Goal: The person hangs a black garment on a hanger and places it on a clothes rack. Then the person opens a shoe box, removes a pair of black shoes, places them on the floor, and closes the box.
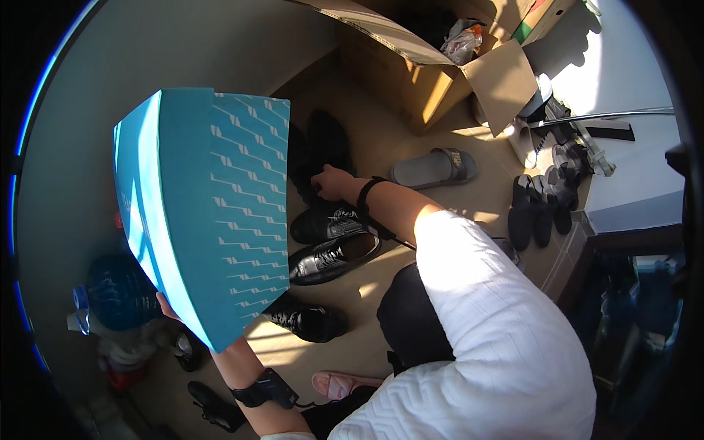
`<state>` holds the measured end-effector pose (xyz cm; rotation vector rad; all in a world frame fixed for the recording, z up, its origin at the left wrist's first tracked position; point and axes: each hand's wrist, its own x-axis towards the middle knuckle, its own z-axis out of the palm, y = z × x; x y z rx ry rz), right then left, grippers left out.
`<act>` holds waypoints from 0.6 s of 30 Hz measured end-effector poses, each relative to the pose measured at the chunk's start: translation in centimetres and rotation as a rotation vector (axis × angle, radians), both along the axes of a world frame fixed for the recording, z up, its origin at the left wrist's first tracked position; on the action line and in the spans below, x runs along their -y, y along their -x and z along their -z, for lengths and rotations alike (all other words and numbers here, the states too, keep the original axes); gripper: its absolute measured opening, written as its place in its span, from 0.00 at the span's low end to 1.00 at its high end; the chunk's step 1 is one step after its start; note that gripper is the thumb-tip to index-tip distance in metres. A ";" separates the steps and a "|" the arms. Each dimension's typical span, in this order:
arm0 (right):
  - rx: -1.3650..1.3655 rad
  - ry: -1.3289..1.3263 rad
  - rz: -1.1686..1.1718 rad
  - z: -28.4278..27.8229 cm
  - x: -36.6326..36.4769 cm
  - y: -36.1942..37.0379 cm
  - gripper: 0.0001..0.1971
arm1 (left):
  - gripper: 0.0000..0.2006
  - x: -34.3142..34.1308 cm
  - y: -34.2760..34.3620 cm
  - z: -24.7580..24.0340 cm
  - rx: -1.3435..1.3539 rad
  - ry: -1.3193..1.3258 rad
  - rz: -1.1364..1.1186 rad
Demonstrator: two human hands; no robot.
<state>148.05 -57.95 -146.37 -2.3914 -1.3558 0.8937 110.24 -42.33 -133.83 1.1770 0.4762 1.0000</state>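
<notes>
My left hand point(168, 306) holds a large teal shoebox point(249, 191) with a white zigzag pattern, tilted up on the left. The box hides most of that hand's fingers. My right hand point(335, 183) reaches among black shoes on the floor, its fingers curled on the edge of a dark shoe point(299, 180) partly covered by the box. Another black shoe point(328, 136) lies just beyond. Nearer to me are a black lace-up shoe point(323, 224), a shiny black dress shoe point(330, 260) and one more black shoe point(312, 321).
A grey slide point(433, 169) lies right of my hand. Open cardboard boxes point(396, 81) stand at the back, with several dark shoes point(543, 205) along the right wall. A blue water jug point(121, 293) stands left; a pink slipper point(345, 384) is near my body.
</notes>
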 end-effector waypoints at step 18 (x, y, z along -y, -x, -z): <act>-1.592 -0.263 0.020 -12.7 10.6 1.8 0.51 | 0.45 7.4 -9.2 -5.0 0.130 0.670 0.262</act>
